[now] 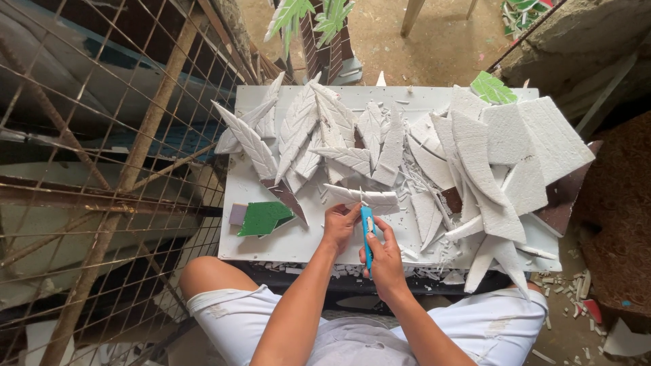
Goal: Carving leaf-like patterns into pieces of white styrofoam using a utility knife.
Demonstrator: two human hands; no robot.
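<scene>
While my left hand point(339, 226) pins the white foam leaf point(361, 197) lying left-to-right, my right hand's point(386, 261) grip holds the blue cutter point(367, 234), blade pointing far.

White foam leaf point(363, 197), blue cutter point(367, 234)

White foam leaves point(298, 129), carved vein pattern. Knife point(367, 234) bright blue. Counter point(271, 237) white. Green painted piece point(264, 217), another green leaf point(493, 88) with pale veins. Shorts point(230, 318) white. Mesh point(102, 169) rusty brown.
</scene>
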